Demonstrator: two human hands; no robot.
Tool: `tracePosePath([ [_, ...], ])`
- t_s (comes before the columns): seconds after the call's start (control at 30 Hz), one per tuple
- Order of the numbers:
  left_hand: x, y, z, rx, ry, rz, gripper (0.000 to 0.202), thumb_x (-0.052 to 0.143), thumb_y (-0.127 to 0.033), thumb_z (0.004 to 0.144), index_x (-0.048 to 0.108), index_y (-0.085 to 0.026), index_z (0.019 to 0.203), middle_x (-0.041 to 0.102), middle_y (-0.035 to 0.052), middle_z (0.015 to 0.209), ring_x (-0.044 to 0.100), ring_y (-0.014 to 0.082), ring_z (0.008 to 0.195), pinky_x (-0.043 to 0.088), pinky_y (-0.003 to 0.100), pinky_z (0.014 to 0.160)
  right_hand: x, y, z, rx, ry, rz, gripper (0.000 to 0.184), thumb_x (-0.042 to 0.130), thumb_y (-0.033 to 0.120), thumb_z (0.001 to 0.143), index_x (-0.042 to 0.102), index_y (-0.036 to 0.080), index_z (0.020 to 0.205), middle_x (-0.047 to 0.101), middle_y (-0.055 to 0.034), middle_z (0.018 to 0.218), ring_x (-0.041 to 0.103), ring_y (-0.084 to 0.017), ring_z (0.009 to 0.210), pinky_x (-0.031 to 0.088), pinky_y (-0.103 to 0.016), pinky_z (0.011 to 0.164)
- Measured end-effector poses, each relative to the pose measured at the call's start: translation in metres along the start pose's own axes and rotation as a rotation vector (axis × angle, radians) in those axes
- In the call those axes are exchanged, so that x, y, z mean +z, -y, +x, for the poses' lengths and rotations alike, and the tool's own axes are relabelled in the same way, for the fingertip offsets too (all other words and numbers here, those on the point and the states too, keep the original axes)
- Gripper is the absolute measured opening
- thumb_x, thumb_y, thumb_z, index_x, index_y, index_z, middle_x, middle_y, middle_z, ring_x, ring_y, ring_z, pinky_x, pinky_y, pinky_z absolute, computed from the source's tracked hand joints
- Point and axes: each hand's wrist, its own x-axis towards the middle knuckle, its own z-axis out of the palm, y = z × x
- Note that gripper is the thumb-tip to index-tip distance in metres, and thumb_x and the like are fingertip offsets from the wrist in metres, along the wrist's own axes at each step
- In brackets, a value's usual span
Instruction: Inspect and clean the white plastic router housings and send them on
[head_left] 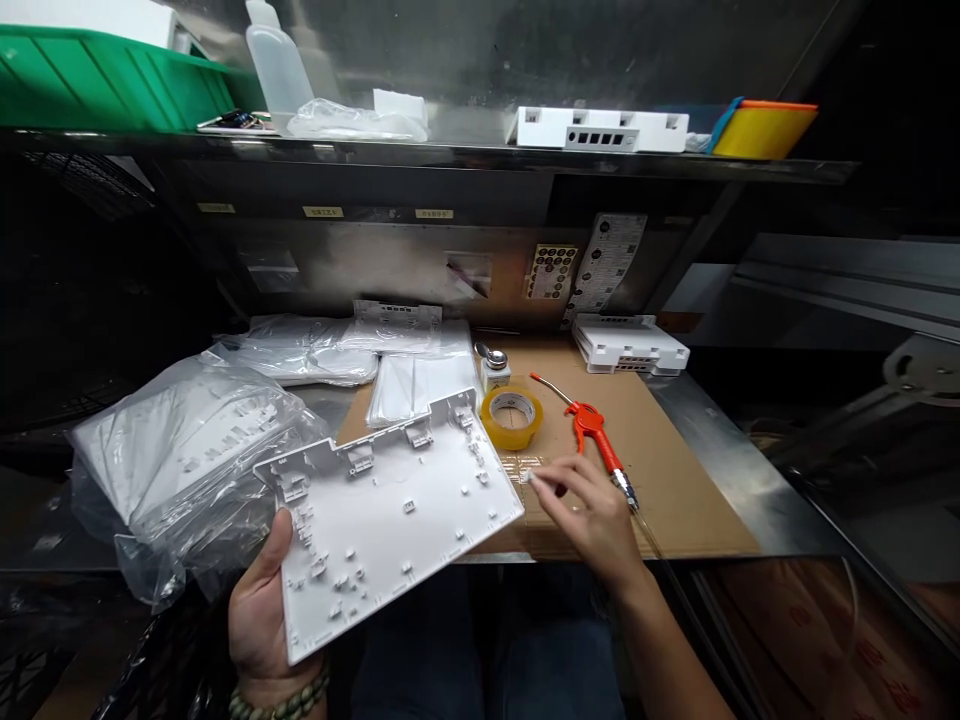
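Note:
My left hand (259,610) grips the left edge of a white plastic housing panel (390,510), thumb on top. The panel is tilted, and its inner side with clips and small posts faces up. My right hand (589,505) is closed in a pinch at the panel's right side, thumb and forefinger together on a tiny whitish bit (530,478) too small to name. Clear strips (517,465) lie on the cardboard just beyond those fingertips. A roll of yellowish tape (512,420) lies behind them. Right of it is an orange air blow gun (595,430) with a hose.
Bagged white panels (195,430) are piled at the left. A small bottle with a metal cap (495,368) stands behind the tape. Stacked white housings (630,345) sit at the back right of the cardboard sheet (690,510). A metal shelf (465,155) crosses above, holding a green bin (112,80).

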Motion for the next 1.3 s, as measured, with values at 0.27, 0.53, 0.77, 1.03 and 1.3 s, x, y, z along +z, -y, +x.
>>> tracePosePath([
  [0.27,-0.015,-0.008,-0.016,-0.189,0.009,0.021,0.057,0.019,-0.056,0.104,0.048,-0.045,0.151,0.06,-0.0036,0.147,0.036,0.0302,0.15,0.027,0.056,0.127,0.0,0.025,0.047,0.025,-0.22,0.112,0.014,0.067,0.024,0.098,0.077,0.025,0.107,0.07,-0.0044,0.099,0.067,-0.017,0.087,0.058,-0.034,0.076],
  [0.53,0.008,0.017,-0.01,-0.037,-0.142,0.053,0.053,0.031,-0.042,0.105,0.038,-0.039,0.157,0.053,0.0024,0.155,0.037,0.037,0.147,0.025,0.062,0.125,0.006,0.013,0.05,0.05,-0.209,0.105,0.011,0.068,0.022,0.097,0.077,0.023,0.104,0.068,-0.0032,0.096,0.065,-0.016,0.085,0.055,-0.031,0.071],
  [0.77,0.037,0.036,0.003,0.149,-0.247,0.145,0.06,0.048,-0.016,0.101,0.04,-0.036,0.158,0.066,0.0069,0.144,0.054,0.0317,0.139,0.032,0.054,0.125,0.007,0.008,0.056,0.106,-0.248,0.091,0.008,0.072,0.026,0.094,0.077,0.024,0.099,0.069,-0.0033,0.094,0.065,-0.018,0.084,0.054,-0.034,0.073],
  [1.03,0.096,0.073,0.024,0.31,-0.268,0.492,0.054,0.07,-0.024,0.095,0.056,-0.043,0.143,0.048,-0.0027,0.162,0.044,0.0271,0.149,0.036,0.04,0.125,0.042,0.105,0.066,-0.195,-0.173,0.374,0.019,0.068,0.012,0.093,0.072,0.023,0.108,0.067,-0.0034,0.097,0.067,-0.017,0.088,0.058,-0.032,0.077],
  [1.3,0.103,0.086,0.027,0.364,-0.194,0.605,0.044,0.071,-0.033,0.095,0.061,-0.039,0.137,0.05,0.0,0.16,0.042,0.0273,0.15,0.034,0.041,0.126,0.046,0.111,0.07,-0.168,-0.19,0.411,0.015,0.069,0.011,0.093,0.074,0.021,0.104,0.067,-0.0026,0.095,0.067,-0.015,0.087,0.057,-0.027,0.076],
])
